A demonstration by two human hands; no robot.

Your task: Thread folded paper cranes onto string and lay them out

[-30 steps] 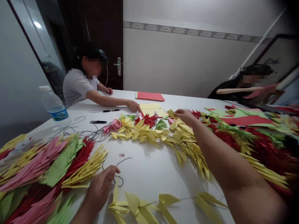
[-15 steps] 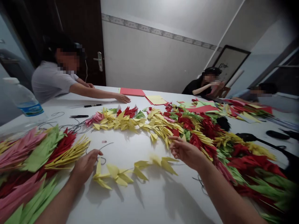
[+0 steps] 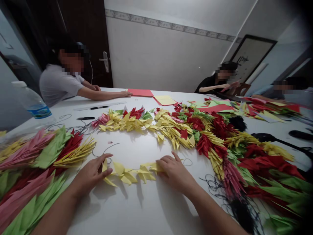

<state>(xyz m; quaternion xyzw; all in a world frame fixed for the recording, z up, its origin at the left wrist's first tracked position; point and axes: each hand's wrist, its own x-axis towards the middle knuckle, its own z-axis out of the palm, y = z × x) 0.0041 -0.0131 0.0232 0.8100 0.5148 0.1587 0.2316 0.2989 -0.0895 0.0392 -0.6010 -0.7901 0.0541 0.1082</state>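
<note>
A short chain of yellow folded paper pieces lies on the white table in front of me, strung on thin wire. My left hand pinches the chain's left end, thumb and fingers closed on the first piece. My right hand lies over the right end, its fingertips pressed on the last yellow piece. The loose wire end curls away just beyond my left hand.
Piles of folded pink, green, red and yellow pieces lie at the left, across the middle and at the right. A water bottle, pens, paper sheets and tangled black thread are around. Other people sit across the table.
My right hand came back from the far yellow pile to the chain's right end. The yellow pieces now sit bunched closer together between my hands.
</note>
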